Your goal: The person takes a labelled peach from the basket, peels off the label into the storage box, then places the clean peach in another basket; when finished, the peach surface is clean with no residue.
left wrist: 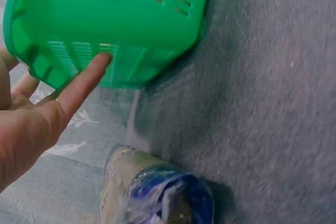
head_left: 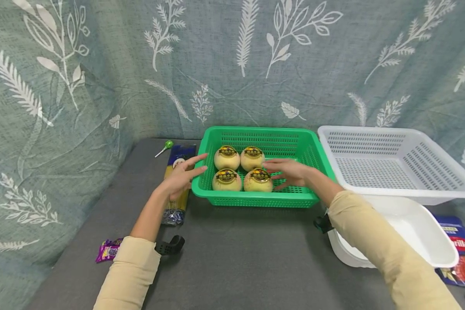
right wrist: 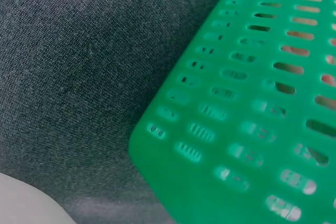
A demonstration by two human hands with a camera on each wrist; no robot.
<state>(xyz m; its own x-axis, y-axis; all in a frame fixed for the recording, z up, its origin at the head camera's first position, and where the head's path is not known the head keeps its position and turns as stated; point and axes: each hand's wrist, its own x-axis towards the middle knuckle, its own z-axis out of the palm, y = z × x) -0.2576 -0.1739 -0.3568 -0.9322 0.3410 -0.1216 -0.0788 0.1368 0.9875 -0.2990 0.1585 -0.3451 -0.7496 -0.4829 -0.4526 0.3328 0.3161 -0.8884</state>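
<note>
Several round, pale yellow fruits with black-and-gold labels sit in two rows in the left half of a green plastic basket (head_left: 294, 199). My left hand (head_left: 177, 178) is at the basket's left end, fingers spread and mostly straight, some over the rim; in the left wrist view a finger (left wrist: 84, 85) lies along the outer wall. Inside the basket, my right hand (head_left: 288, 172) is just right of the front right fruit (head_left: 258, 183), fingers loosely extended towards it; whether they touch it I cannot tell. The right wrist view shows only the basket's perforated side (right wrist: 220, 108), hiding the hand.
Left of the basket lie a blue-and-yellow pack (head_left: 180, 204), a green lollipop (head_left: 169, 144) and a purple wrapper (head_left: 107, 250). To the right stand a white perforated basket (head_left: 372, 189) and a white tub (head_left: 422, 232). Beyond it is a blue-red pouch (head_left: 463, 245). A patterned curtain (head_left: 217, 64) hangs behind.
</note>
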